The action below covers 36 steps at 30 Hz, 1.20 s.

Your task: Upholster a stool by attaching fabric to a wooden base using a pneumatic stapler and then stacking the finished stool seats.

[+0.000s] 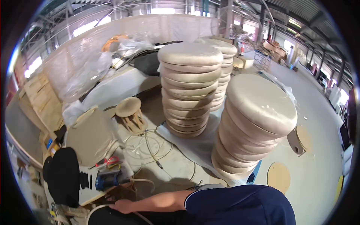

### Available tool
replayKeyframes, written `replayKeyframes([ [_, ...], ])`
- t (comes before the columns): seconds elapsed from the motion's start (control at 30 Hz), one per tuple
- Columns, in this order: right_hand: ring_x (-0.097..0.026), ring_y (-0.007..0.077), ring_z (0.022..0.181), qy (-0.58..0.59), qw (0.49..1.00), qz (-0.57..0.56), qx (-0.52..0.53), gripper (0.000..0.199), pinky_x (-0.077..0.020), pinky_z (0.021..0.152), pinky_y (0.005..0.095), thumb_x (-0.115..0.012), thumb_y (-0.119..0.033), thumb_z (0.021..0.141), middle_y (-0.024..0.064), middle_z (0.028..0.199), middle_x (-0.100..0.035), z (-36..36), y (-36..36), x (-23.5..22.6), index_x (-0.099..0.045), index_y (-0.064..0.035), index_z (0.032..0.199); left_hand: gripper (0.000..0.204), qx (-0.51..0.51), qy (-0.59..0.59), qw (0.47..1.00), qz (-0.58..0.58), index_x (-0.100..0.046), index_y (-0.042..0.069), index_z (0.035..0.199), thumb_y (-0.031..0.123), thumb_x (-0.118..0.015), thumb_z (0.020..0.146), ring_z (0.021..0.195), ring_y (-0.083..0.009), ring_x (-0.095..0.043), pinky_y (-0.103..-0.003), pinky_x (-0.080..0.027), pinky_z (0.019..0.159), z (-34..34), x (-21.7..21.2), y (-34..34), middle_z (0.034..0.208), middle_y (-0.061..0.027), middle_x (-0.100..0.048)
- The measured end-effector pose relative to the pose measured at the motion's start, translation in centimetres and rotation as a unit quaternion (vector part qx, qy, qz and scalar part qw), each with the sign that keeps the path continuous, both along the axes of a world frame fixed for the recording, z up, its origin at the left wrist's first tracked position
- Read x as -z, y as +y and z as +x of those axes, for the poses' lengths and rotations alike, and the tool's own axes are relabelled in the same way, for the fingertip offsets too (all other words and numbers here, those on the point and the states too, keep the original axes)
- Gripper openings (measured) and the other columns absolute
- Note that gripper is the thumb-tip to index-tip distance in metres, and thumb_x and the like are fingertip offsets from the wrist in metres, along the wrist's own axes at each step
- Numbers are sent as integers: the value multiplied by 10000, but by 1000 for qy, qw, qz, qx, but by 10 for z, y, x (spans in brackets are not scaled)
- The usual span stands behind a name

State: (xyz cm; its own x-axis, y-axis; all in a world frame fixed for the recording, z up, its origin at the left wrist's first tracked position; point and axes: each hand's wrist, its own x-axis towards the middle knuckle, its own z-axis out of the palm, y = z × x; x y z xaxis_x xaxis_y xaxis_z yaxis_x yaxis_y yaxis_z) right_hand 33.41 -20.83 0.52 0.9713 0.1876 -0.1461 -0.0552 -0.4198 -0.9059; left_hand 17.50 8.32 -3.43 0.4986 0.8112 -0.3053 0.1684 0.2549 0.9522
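My right hand [123, 206] reaches in from the lower right, out of a dark blue sleeve. It rests at the pale rim of a round piece with a black face [108, 217], cut off by the bottom edge. The fingers look curled together; what they pinch, if anything, is too small to make out. A thin hose passes below my wrist. My left hand is out of view. Beyond my right hand, a blue and black tool [107, 182] lies on the work surface. Black rounded panels [63, 176] lie to its left.
Tall stacks of round cream cushions [189, 90], [255, 112] stand on sheeting ahead. A wooden stool [129, 108], coiled hoses [150, 146] and a fabric pile [92, 137] lie between. Red-handled items [110, 161] sit near the tool. Round boards [278, 176] lie on the floor at right.
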Motion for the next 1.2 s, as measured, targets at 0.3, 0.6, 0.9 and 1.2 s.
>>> replayKeyframes([
  [0.3,-724,419,973,-59,995,29,71,625,-536,901,515,-422,-588,1123,238,1025,-737,-35,-85,-35,-705,-31,1155,788,96,-35,994,-28,-646,-121,1396,569,-703,1020,995,-272,-647,-392,-530,983,24,-29,-15,1166,-183,-770],
  [0.6,-636,228,1255,-331,887,300,118,621,-436,1120,366,-376,-507,1180,103,1266,-723,-37,-151,-156,-630,-1,1436,804,133,-93,984,-74,-632,-117,1414,581,-693,1021,1000,-275,-651,-391,-530,989,21,-51,-1,1174,-180,-767],
  [0.9,-607,193,1284,-74,849,520,55,610,-488,1088,358,-480,-553,1143,94,1403,-652,-74,-215,-168,-618,-59,1472,820,241,-122,956,-113,-619,-113,1432,593,-684,1022,1005,-278,-655,-389,-531,995,59,-74,-5,1182,-178,-764],
  [1.2,-723,163,1028,235,723,648,40,457,-609,941,372,-628,-451,1094,49,1206,-741,-134,-253,-109,-661,-64,1334,836,323,-146,921,-164,-605,-110,1451,605,-674,1023,1011,-281,-659,-388,-531,1001,82,-82,-19,1190,-175,-761],
])
